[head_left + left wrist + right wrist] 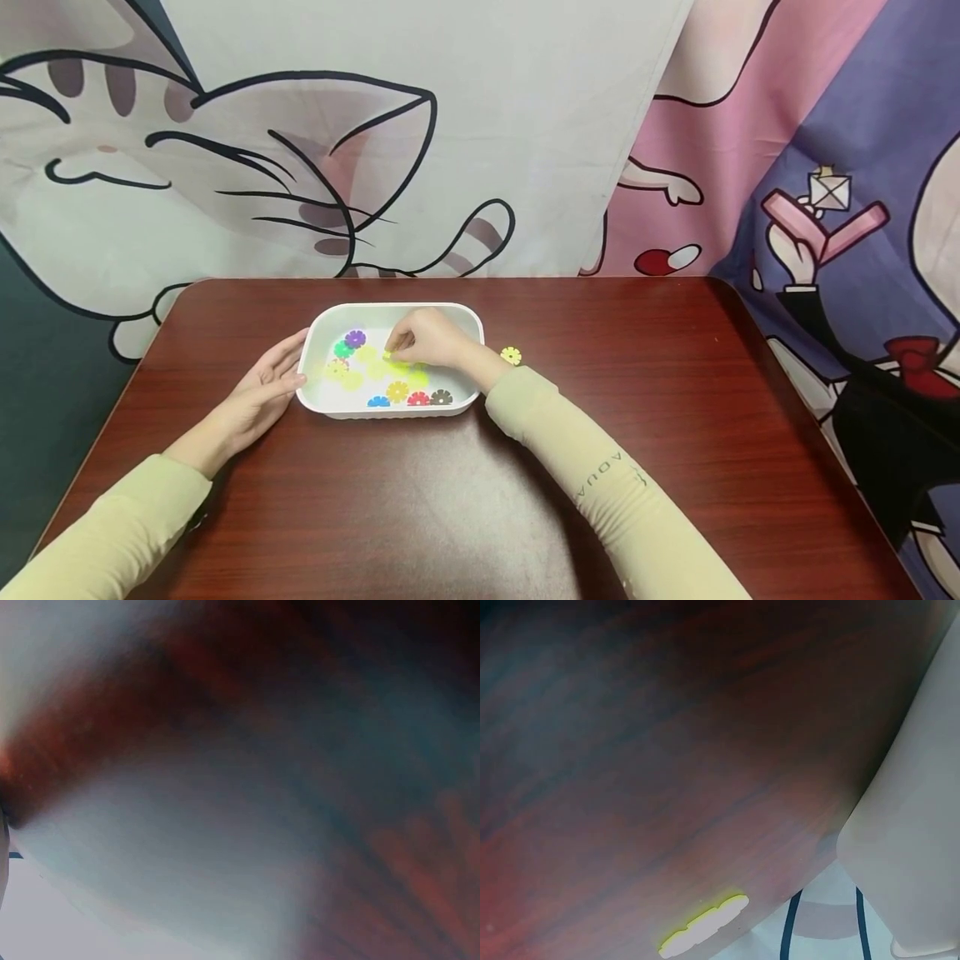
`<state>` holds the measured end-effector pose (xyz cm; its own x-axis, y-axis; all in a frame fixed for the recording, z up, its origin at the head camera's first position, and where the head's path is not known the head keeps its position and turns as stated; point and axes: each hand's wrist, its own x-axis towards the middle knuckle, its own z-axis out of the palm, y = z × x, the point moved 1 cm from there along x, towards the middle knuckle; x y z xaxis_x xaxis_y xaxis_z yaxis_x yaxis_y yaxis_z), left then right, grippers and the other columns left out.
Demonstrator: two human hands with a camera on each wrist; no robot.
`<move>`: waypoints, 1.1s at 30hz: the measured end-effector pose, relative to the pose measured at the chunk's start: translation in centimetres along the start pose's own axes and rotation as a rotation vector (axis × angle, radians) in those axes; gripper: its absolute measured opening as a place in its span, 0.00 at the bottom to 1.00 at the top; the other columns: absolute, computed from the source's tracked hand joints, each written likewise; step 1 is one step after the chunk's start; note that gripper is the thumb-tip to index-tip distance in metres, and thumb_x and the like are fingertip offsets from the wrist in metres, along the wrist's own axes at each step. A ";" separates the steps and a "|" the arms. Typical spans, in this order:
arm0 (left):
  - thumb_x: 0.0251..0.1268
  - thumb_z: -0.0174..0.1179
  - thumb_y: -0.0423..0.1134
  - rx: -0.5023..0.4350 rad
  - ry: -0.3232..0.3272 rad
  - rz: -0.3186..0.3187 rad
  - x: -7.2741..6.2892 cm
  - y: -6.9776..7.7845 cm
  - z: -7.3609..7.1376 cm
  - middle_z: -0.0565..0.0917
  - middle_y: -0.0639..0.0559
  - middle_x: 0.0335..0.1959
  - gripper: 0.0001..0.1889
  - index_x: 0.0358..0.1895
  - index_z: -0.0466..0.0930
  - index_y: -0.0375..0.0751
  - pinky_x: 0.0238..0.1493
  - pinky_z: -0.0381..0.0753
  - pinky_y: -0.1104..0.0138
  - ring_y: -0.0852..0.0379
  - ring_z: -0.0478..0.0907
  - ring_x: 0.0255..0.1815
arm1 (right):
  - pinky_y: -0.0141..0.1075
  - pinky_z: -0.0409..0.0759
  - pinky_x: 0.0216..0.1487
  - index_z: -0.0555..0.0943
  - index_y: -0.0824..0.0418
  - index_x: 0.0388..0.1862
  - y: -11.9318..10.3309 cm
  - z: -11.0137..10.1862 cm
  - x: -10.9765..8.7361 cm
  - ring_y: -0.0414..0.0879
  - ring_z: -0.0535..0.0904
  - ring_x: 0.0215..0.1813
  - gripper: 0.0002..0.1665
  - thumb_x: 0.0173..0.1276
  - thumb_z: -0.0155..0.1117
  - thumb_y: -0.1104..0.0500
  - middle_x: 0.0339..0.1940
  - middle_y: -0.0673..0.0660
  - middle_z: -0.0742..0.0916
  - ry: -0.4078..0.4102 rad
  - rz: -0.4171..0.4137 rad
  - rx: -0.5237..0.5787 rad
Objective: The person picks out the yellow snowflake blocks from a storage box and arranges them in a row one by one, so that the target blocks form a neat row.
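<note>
A white tray [333,408] holds several notched, flower-shaped plastic discs, mostly yellow, among them a purple disc [356,338] and a red disc [418,399]. Against the tray's left side lies my left hand [262,392], its fingers extended along the outer wall and the thumb at the rim. My right hand [431,335] reaches over the right rim, thumb and fingertips pinching a yellow disc [387,355] above the others. Overlapping yellow discs beneath it are partly hidden by the hand.
A single yellow disc [511,356] lies on the dark red-brown table [675,417] right of the tray; the same disc [705,926] shows overexposed in the right wrist view. A cartoon-printed cloth [525,125] hangs behind the table. The left wrist view is mostly blurred.
</note>
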<state>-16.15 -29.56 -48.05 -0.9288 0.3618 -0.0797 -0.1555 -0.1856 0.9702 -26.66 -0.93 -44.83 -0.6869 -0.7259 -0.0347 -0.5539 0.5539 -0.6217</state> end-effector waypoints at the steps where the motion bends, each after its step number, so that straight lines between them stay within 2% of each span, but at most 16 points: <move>1: 0.81 0.50 0.25 0.000 0.000 0.000 0.0 0.0 0.0 0.48 0.47 0.88 0.38 0.87 0.47 0.47 0.69 0.71 0.83 0.81 0.67 0.72 | 0.21 0.82 0.49 0.93 0.58 0.44 -0.1 0.0 0.0 0.42 0.90 0.45 0.06 0.72 0.74 0.59 0.41 0.53 0.95 0.010 -0.004 -0.008; 8: 0.82 0.50 0.26 0.010 0.003 -0.012 0.0 0.2 0.0 0.44 0.47 0.90 0.38 0.87 0.45 0.47 0.69 0.71 0.84 0.81 0.66 0.72 | 0.25 0.82 0.50 0.92 0.57 0.41 -0.4 -0.3 -0.2 0.40 0.86 0.43 0.05 0.72 0.72 0.60 0.38 0.51 0.93 0.072 0.014 -0.070; 13: 0.82 0.50 0.26 -0.004 0.002 -0.006 0.0 0.1 -0.1 0.46 0.47 0.89 0.38 0.87 0.46 0.47 0.69 0.71 0.84 0.81 0.67 0.72 | 0.28 0.82 0.51 0.92 0.56 0.41 -0.6 -0.4 -0.4 0.39 0.83 0.41 0.05 0.73 0.70 0.61 0.37 0.50 0.92 0.102 0.043 -0.081; 17: 0.81 0.50 0.25 -0.013 -0.002 0.004 0.0 0.0 -0.1 0.48 0.48 0.88 0.38 0.87 0.47 0.47 0.69 0.71 0.83 0.81 0.68 0.71 | 0.26 0.82 0.49 0.92 0.57 0.40 -0.5 -0.7 -0.5 0.40 0.85 0.41 0.05 0.73 0.70 0.61 0.37 0.50 0.93 0.147 0.030 -0.025; 24: 0.82 0.50 0.25 -0.010 -0.001 0.006 0.0 0.0 0.1 0.47 0.47 0.89 0.38 0.87 0.47 0.46 0.70 0.71 0.83 0.81 0.68 0.71 | 0.23 0.81 0.44 0.91 0.60 0.40 -0.5 -1.6 -0.8 0.42 0.85 0.40 0.04 0.73 0.71 0.60 0.37 0.54 0.92 0.236 0.039 0.150; 33: 0.82 0.49 0.26 -0.004 -0.002 0.006 0.0 0.0 -0.1 0.44 0.46 0.90 0.37 0.87 0.46 0.45 0.69 0.71 0.83 0.81 0.68 0.72 | 0.26 0.81 0.44 0.91 0.60 0.41 0.3 -4.5 -2.2 0.43 0.85 0.40 0.05 0.74 0.71 0.60 0.37 0.55 0.93 0.341 0.061 0.193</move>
<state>-16.16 -29.63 -48.12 -0.9291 0.3623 -0.0739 -0.1516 -0.1911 0.9698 -27.46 2.65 -41.45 -0.8505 -0.4993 0.1654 -0.4310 0.4814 -0.7632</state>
